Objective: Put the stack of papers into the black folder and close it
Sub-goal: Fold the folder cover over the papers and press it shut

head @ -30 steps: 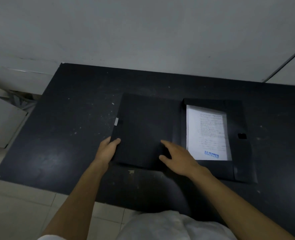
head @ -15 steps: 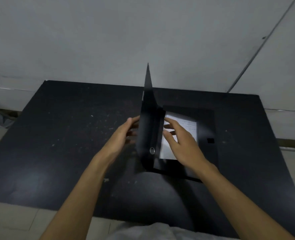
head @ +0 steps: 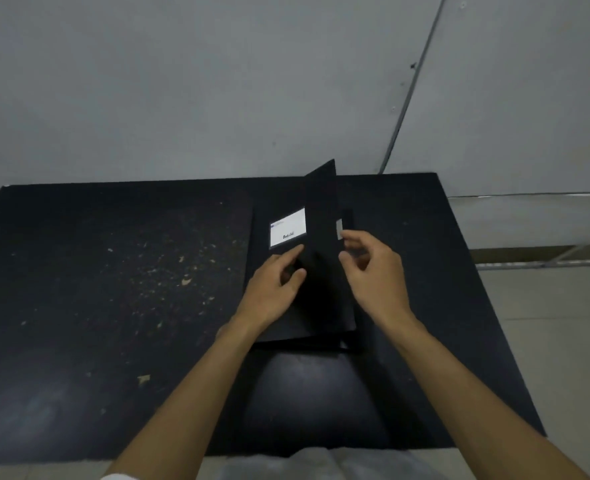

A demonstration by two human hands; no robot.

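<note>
Black, stiff folder on your speckled worktop: left hand presses its raised flap; right hand fingers curled, grasp unclear.

— What is the person wearing?

— Only a little of it shows. A sliver of white sleeve appears at the near edge, at the top of the left forearm.

— And on the other side?

— The right forearm is bare all the way to the near right corner.

— Anything between the arms?

— A white garment, soft and loosely creased, runs along the near edge.

— And the hands themselves?

— The left hand and the right hand are both bare, and so are the wrists. The fingers are too blurred to make out the nails.
</note>
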